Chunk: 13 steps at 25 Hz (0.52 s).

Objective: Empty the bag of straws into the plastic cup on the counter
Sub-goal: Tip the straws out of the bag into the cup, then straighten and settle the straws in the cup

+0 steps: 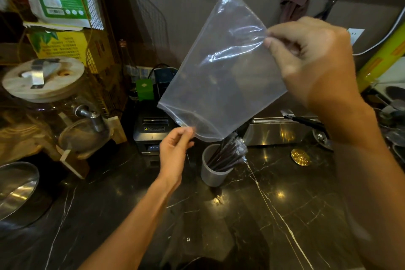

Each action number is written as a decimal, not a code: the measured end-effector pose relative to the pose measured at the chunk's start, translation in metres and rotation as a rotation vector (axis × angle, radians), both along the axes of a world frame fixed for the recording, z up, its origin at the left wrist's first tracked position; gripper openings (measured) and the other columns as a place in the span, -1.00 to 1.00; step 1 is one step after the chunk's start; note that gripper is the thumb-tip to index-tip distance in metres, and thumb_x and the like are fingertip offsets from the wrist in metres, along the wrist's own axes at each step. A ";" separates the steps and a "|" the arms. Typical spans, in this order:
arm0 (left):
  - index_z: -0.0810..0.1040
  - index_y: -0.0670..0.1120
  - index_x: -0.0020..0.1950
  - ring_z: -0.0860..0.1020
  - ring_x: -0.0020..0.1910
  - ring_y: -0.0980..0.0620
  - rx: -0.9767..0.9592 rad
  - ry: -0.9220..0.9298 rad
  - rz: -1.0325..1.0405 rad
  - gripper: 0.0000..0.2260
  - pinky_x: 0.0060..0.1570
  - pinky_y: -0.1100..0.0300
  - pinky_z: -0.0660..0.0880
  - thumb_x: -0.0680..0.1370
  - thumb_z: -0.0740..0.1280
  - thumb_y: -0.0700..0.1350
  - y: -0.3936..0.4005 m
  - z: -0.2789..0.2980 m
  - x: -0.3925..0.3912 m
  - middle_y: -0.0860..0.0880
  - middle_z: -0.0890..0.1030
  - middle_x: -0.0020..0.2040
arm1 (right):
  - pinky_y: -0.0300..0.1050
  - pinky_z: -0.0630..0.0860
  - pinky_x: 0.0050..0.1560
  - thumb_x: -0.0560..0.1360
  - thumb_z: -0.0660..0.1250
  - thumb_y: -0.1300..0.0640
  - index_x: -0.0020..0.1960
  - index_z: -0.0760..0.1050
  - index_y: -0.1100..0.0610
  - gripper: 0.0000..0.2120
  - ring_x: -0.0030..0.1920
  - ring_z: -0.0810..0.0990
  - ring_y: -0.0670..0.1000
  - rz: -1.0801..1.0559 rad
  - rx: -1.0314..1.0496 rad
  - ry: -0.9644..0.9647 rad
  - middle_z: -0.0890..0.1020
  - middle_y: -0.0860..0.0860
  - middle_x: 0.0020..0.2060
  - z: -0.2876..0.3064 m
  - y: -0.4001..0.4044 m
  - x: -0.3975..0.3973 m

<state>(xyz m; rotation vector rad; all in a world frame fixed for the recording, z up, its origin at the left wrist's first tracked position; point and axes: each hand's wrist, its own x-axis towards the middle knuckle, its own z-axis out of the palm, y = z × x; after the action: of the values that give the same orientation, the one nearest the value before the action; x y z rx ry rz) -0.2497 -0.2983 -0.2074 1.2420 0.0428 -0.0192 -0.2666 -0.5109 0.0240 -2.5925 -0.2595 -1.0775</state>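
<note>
bag (pixel 221 68): hanging upside down and looking empty, mouth pointing down right over the cup so nothing misses
right hand (pixel 311 55): fingers pinching the bag's upper side edge, keeping it lifted and tilted
left hand (pixel 175 147): fingers gripping the lower mouth corner, probably keeping it open and aimed
straws (pixel 228 155): dark ones leaning in the cup already, tops sticking out toward the bag
plastic cup (pixel 212 173): sitting mid-counter (pixel 285 215), in front of the black printer (pixel 151 131)
progress: looking pretty much done tbh

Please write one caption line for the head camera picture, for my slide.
Both hands, left hand and right hand, hold an upturned clear bag above a plastic cup of dark straws.
</note>
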 end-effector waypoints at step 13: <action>0.52 -0.17 0.26 0.72 0.02 -0.08 -0.026 0.154 0.122 -0.78 0.00 -0.03 0.67 0.61 0.36 -0.23 0.043 -0.031 -0.024 -0.04 0.70 0.08 | -0.26 0.50 -0.23 0.62 0.38 0.06 -0.02 0.69 0.05 -0.87 -0.31 0.63 -0.21 0.016 0.710 0.579 0.71 -0.07 -0.27 -0.134 -0.024 -0.034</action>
<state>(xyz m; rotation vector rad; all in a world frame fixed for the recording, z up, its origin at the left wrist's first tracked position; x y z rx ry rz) -0.2736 -0.2551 -0.2388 1.2077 0.2513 -0.0092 -0.3004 -0.5352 -0.1102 -2.1044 0.2085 -0.2789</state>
